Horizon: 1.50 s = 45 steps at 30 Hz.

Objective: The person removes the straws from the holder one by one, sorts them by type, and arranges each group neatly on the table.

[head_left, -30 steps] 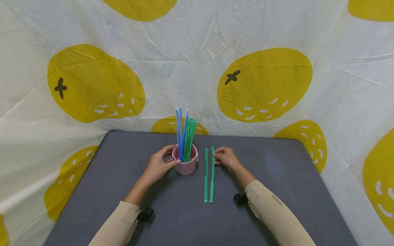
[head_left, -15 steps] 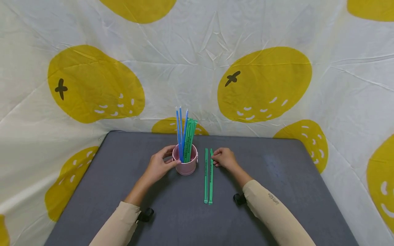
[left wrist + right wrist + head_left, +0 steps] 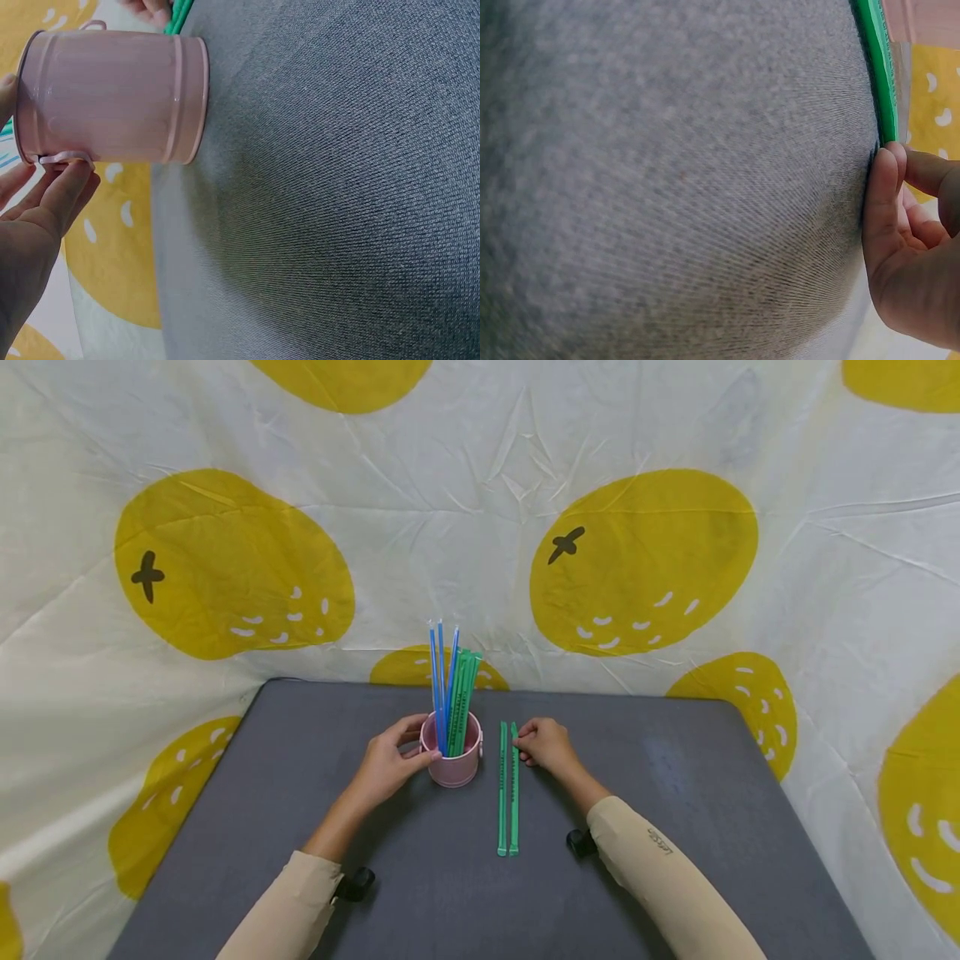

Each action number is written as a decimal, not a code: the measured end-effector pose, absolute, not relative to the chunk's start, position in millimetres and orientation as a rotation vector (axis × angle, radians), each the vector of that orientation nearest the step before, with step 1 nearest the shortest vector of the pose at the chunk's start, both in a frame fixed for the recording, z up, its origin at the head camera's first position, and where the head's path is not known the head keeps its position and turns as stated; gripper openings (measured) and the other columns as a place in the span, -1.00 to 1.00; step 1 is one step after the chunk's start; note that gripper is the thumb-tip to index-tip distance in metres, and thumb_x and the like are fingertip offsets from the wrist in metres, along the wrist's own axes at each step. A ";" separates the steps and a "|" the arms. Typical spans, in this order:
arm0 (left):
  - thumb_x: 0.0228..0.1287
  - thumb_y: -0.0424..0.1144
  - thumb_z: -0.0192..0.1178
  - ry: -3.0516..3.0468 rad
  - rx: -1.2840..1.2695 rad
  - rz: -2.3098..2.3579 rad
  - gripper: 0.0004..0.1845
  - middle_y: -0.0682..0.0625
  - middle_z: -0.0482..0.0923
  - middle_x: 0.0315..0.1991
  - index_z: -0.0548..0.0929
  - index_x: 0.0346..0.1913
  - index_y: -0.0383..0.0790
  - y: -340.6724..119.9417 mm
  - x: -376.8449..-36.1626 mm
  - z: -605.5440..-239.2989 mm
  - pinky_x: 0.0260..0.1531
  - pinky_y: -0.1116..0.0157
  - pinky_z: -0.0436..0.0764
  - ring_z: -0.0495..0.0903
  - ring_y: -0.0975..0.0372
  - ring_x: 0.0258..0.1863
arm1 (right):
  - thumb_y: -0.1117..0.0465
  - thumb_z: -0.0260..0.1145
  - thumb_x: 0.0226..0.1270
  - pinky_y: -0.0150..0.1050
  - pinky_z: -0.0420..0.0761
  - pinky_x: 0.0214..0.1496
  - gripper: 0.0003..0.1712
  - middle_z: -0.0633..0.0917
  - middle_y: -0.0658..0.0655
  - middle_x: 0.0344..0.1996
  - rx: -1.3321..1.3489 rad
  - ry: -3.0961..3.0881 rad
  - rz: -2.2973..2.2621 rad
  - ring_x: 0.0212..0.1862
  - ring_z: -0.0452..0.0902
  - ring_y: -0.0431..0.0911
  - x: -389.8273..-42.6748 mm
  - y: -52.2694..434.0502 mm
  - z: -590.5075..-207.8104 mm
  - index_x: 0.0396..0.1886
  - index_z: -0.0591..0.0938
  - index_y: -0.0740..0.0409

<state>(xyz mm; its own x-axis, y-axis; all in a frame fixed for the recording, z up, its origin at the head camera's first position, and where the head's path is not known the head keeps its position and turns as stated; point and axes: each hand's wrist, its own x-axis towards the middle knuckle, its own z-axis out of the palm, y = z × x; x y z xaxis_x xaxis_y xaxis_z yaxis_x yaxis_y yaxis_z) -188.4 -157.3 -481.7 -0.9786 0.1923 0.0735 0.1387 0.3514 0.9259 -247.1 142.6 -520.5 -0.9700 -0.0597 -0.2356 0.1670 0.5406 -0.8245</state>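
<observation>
A pink metal cup (image 3: 451, 763) stands mid-table with blue and green wrapped straws (image 3: 452, 689) upright in it. My left hand (image 3: 386, 764) grips the cup from the left. In the left wrist view its fingers (image 3: 56, 196) lie on the cup (image 3: 112, 96) near the rim. Two green wrapped straws lie side by side just right of the cup, the left one (image 3: 502, 793) and the right one (image 3: 514, 793). My right hand (image 3: 544, 745) touches the right straw's side near its far end with its fingertips (image 3: 885, 176), which rest against the straw (image 3: 877, 67).
The grey table (image 3: 675, 793) has a white cloth with yellow fruit prints (image 3: 645, 560) hanging behind and around it. The table's back edge runs just behind the cup. Bare grey surface lies to the left, right and front of both hands.
My right hand has nudged the right green straw a little to the left, so it now lies parallel and close to the other one. The left hand and cup have stayed put.
</observation>
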 end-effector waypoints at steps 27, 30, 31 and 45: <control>0.20 -0.14 0.53 2.523 0.318 1.749 -0.30 -0.19 0.59 0.29 0.52 0.38 -0.16 -159.2 -187.2 -483.0 0.19 0.01 0.66 0.60 -0.06 0.30 | 0.21 0.47 0.37 -0.38 0.64 -0.26 -0.72 0.77 0.19 -0.20 -0.236 2.657 -1.545 -0.24 0.67 -0.09 -250.0 135.7 -500.7 0.00 0.72 0.25; 0.20 -0.13 0.53 2.515 0.324 1.755 -0.30 -0.19 0.58 0.29 0.52 0.38 -0.16 -158.7 -187.8 -483.4 0.19 0.02 0.66 0.59 -0.07 0.30 | 0.21 0.46 0.38 -0.40 0.65 -0.21 -0.68 0.77 0.21 -0.16 -0.263 2.615 -1.633 -0.19 0.68 -0.05 -253.3 128.6 -488.7 0.05 0.70 0.27; 0.20 -0.13 0.53 2.514 0.323 1.755 -0.30 -0.19 0.58 0.29 0.52 0.38 -0.16 -158.7 -187.8 -483.8 0.18 0.02 0.66 0.60 -0.07 0.30 | 0.20 0.46 0.39 -0.40 0.66 -0.20 -0.67 0.76 0.21 -0.14 -0.272 2.595 -1.661 -0.17 0.69 -0.04 -254.0 126.2 -484.6 0.06 0.69 0.27; 0.20 -0.20 0.53 2.538 0.327 1.738 -0.33 -0.19 0.60 0.27 0.53 0.36 -0.17 -158.3 -187.5 -482.6 0.16 0.08 0.68 0.62 -0.06 0.28 | 0.24 0.35 0.50 -0.14 0.73 0.17 -0.58 0.73 0.32 0.09 -0.409 2.423 -1.858 0.15 0.68 0.18 -269.9 99.1 -444.8 0.26 0.61 0.31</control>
<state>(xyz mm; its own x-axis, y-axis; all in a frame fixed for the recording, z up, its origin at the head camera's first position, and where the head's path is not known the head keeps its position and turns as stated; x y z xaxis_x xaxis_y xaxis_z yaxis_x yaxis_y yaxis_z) -187.5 -158.3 -482.6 -0.9766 0.2001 0.0793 0.1463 0.3465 0.9266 -269.9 99.1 -444.8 -0.9629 -0.2455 0.1122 -0.1721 0.2381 -0.9559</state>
